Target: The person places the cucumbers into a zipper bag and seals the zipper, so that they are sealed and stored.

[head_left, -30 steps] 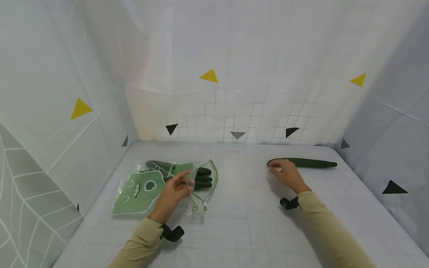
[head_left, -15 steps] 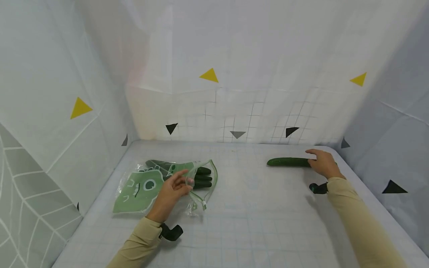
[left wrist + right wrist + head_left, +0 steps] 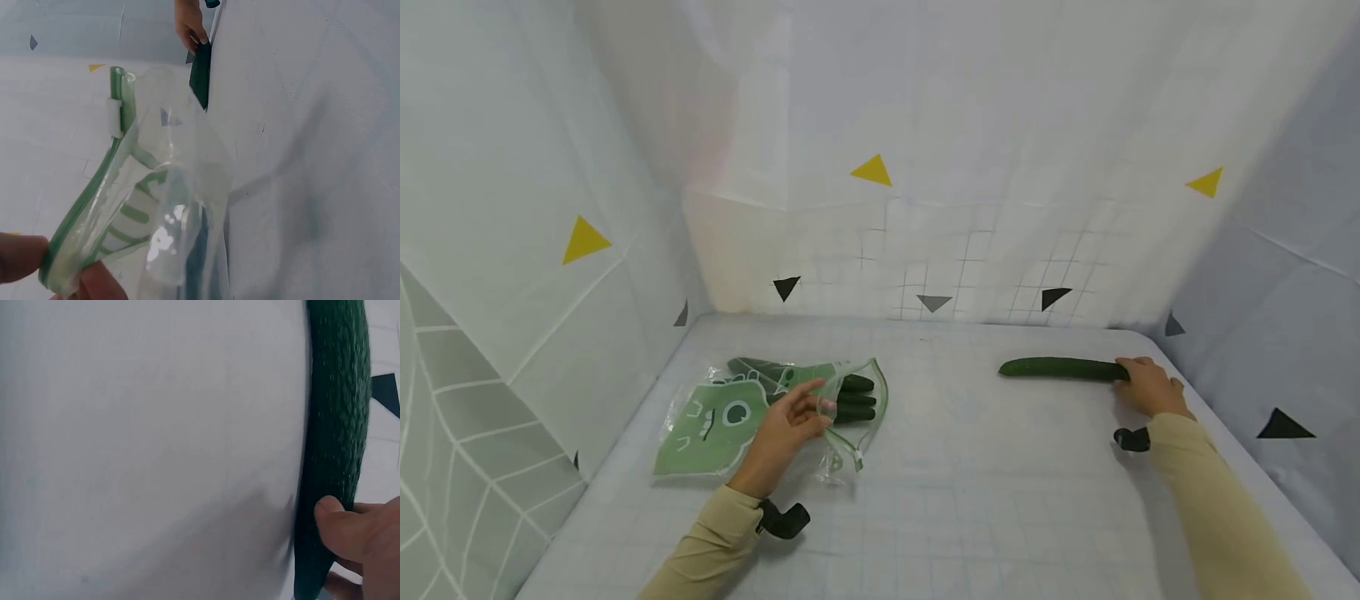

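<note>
A long green cucumber (image 3: pixel 1060 367) lies on the right of the table in the head view. My right hand (image 3: pixel 1150 387) grips its right end, with the thumb (image 3: pixel 340 522) pressed on the dark skin in the right wrist view. On the left lies a clear zip bag (image 3: pixel 711 429) printed with a green one-eyed monster. Several cucumbers (image 3: pixel 853 400) are inside, their ends showing near the bag's mouth. My left hand (image 3: pixel 781 429) pinches the mouth's edge; in the left wrist view the green zip strip (image 3: pixel 81 206) runs up from the fingers to a white slider (image 3: pixel 114 117).
The white table (image 3: pixel 955 500) is covered with a faintly gridded sheet. White cloth walls with yellow and black triangles stand at the back and both sides. The right hand is near the table's right edge (image 3: pixel 1217 425).
My right hand has moved right along the cucumber, from its left end to its right end, and now grips it there. The left hand and the bag have stayed in place.
</note>
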Tool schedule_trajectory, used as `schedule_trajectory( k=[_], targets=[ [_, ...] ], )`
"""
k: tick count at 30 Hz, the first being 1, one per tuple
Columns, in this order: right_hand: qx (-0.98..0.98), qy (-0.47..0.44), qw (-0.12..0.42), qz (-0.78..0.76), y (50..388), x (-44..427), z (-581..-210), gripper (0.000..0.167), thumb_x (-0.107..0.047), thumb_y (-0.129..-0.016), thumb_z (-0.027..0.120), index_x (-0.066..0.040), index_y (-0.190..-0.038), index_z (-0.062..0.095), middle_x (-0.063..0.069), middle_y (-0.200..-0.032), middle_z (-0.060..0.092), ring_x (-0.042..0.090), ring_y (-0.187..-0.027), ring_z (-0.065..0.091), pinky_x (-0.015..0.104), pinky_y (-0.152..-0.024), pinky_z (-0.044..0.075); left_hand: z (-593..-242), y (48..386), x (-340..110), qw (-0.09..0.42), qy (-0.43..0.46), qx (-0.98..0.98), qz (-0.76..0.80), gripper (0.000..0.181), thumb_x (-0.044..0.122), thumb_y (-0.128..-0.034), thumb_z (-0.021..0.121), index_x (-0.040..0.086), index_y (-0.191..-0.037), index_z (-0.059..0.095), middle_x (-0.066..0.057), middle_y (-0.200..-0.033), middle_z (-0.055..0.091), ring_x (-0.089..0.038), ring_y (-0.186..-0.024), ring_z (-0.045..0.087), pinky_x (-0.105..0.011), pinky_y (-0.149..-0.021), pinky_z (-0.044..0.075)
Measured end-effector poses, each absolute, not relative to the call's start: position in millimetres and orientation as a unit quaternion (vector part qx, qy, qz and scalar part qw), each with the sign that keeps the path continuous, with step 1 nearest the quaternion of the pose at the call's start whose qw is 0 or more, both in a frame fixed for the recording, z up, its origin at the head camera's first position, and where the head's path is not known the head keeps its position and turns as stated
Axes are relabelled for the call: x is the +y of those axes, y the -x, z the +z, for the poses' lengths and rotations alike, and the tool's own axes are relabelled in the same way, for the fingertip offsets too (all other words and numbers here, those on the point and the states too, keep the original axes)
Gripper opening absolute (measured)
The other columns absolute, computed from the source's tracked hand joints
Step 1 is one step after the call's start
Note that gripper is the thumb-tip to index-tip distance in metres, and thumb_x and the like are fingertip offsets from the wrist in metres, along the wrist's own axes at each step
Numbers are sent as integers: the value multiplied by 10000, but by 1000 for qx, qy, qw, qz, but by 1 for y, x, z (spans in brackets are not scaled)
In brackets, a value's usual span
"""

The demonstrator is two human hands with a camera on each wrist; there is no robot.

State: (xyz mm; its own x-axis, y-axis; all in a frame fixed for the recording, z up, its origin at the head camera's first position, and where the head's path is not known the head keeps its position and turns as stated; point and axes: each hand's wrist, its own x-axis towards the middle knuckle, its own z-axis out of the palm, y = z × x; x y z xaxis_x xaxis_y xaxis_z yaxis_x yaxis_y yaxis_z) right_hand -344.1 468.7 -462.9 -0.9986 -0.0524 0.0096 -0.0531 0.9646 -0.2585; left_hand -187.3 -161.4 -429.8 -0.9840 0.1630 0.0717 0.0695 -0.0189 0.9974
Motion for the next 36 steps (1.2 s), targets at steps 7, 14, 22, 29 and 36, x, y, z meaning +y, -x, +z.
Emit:
schedule_trajectory(
  k=[7, 14, 22, 29, 36],
  targets=[
    [-992, -24, 15, 122, 342, 477, -467, 529, -122, -982, 654, 66, -1441, 470, 429, -1383, 453, 643, -1209, 451, 820, -844, 385, -432, 187, -161, 36, -86, 698, 710, 649, 18, -1001, 679, 59, -1585, 398, -215, -1267, 608, -345, -1162, 611, -493, -991, 528],
    [-985, -43, -16, 165, 344, 488, -468, 486, -117, -978, 693, 58, -1393, 510, 429, -1327, 502, 620, -1166, 497, 764, -884, 441, -432, 186, -161, 40, -87, 697, 711, 647, 32, -1002, 681, 71, -1584, 403, -213, -1269, 606, -358, -1164, 605, -498, -990, 528],
    [-982, -57, -27, 180, 343, 497, -469, 538, -134, -965, 723, 92, -1417, 538, 430, -1388, 461, 625, -1259, 407, 778, -1021, 326, -434, 188, -162, 37, -82, 702, 707, 641, 54, -1001, 689, 113, -1579, 420, -182, -1268, 613, -332, -1153, 613, -463, -976, 540],
    [-981, -62, -3, 186, 336, 501, -466, 540, -164, -949, 759, 76, -1398, 580, 441, -1388, 466, 637, -1260, 411, 763, -1003, 353, -432, 189, -161, 36, -84, 699, 709, 651, 39, -999, 683, 85, -1587, 408, -182, -1267, 620, -367, -1160, 609, -557, -1001, 510],
    [-982, -71, -6, 177, 331, 500, -456, 530, -157, -942, 771, 94, -1375, 596, 433, -1345, 513, 614, -1211, 474, 744, -963, 404, -432, 188, -161, 39, -81, 698, 710, 652, 38, -997, 682, 87, -1587, 408, -192, -1271, 614, -335, -1142, 615, -541, -998, 516]
  ],
)
